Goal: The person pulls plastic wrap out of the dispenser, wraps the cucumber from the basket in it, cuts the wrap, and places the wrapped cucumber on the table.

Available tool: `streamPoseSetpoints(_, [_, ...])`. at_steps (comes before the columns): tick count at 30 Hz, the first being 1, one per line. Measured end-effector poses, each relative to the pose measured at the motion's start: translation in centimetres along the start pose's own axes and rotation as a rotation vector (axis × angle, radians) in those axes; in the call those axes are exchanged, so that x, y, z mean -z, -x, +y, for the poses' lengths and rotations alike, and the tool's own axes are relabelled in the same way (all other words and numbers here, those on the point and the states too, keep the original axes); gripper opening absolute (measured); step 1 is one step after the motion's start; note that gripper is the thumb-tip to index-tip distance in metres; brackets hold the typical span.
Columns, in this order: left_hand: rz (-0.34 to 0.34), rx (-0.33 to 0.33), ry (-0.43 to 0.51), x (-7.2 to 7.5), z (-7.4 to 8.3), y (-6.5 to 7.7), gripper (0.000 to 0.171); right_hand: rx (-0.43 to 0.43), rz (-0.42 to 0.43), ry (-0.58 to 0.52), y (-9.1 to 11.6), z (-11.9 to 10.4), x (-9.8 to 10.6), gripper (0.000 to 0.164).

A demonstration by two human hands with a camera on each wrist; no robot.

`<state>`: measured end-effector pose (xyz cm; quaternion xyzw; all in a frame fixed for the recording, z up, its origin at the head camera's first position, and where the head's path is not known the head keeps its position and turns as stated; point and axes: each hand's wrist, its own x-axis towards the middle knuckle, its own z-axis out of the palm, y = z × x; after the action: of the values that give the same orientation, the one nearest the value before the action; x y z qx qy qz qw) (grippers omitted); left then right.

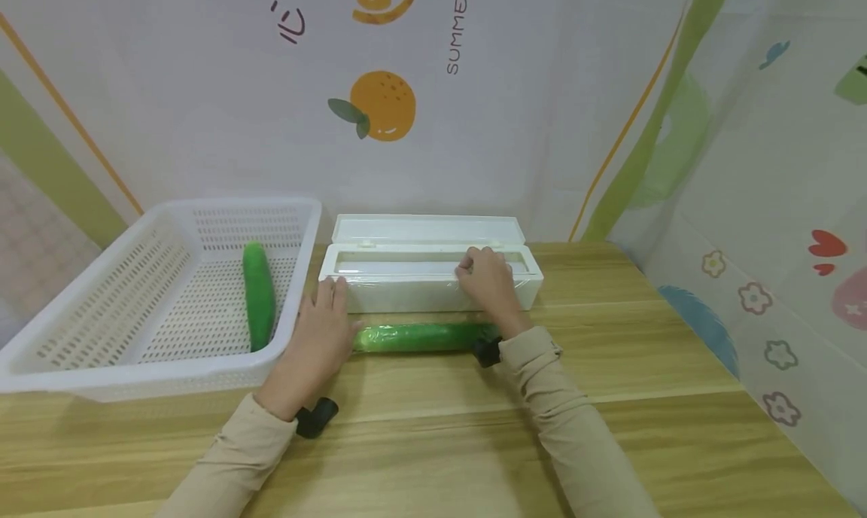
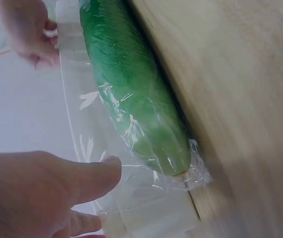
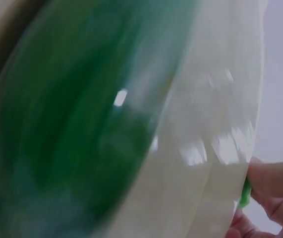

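Observation:
A white cling film dispenser box (image 1: 406, 296) stands on the table with its lid (image 1: 428, 227) tipped back. Clear film (image 2: 84, 116) runs from its front edge down over a green cucumber (image 1: 420, 338) lying just before it. My left hand (image 1: 323, 330) rests on the box's front left corner, fingers fairly straight, thumb over the film. At the front edge, right of the middle, my right hand (image 1: 489, 279) pinches a small green slide cutter (image 3: 245, 193) between thumb and curled fingers. The film around the cucumber looks glossy and creased, bunched at its pale left end.
A white slotted plastic basket (image 1: 135, 379) stands at the left, holding another green cucumber (image 1: 260, 300). Behind the box hangs a white printed curtain (image 1: 515, 141). The wood-grain table (image 1: 420, 443) reaches forward from the box.

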<state>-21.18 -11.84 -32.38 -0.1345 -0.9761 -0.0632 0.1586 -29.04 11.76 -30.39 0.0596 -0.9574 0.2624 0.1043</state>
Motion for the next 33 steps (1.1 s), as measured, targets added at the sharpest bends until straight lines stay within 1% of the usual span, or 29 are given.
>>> streamPoseSetpoints(3, [0.012, -0.003, -0.016, 0.1, 0.0, 0.1, 0.069, -0.024, 0.008, -0.029, 0.1, 2.0, 1.2, 0.018])
streamPoseSetpoints(5, [0.021, -0.004, -0.023, 0.2, 0.1, 0.1, 0.069, -0.026, 0.007, -0.048, 0.2, 3.3, 1.9, 0.019])
streamPoseSetpoints(10, [0.014, 0.0, -0.012, 0.3, 0.2, 0.1, 0.069, -0.034, 0.025, -0.087, 0.5, 6.1, 3.2, 0.021])
streamPoseSetpoints(14, [0.003, 0.01, -0.02, 0.2, 0.2, 0.1, 0.07, -0.042, 0.031, -0.114, 0.9, 7.8, 4.0, 0.023])
streamPoseSetpoints(17, [-0.003, 0.018, -0.017, 0.1, 0.3, 0.0, 0.069, -0.033, 0.023, -0.145, 1.0, 8.4, 4.3, 0.025])
streamPoseSetpoints(20, [-0.011, 0.018, -0.018, 0.0, 0.4, -0.1, 0.07, -0.056, 0.032, -0.189, 1.2, 8.8, 4.4, 0.025])
streamPoseSetpoints(23, [-0.028, 0.035, -0.011, 0.1, 0.4, 0.0, 0.07, -0.072, 0.044, -0.227, 1.4, 9.2, 4.4, 0.025])
streamPoseSetpoints(28, [-0.047, 0.063, 0.007, 0.2, 0.5, 0.0, 0.071, -0.041, 0.068, -0.245, 1.7, 9.5, 4.2, 0.027])
streamPoseSetpoints(33, [-0.074, 0.102, 0.031, -0.1, 0.6, -0.2, 0.071, -0.055, 0.11, -0.253, 2.1, 9.7, 3.9, 0.027])
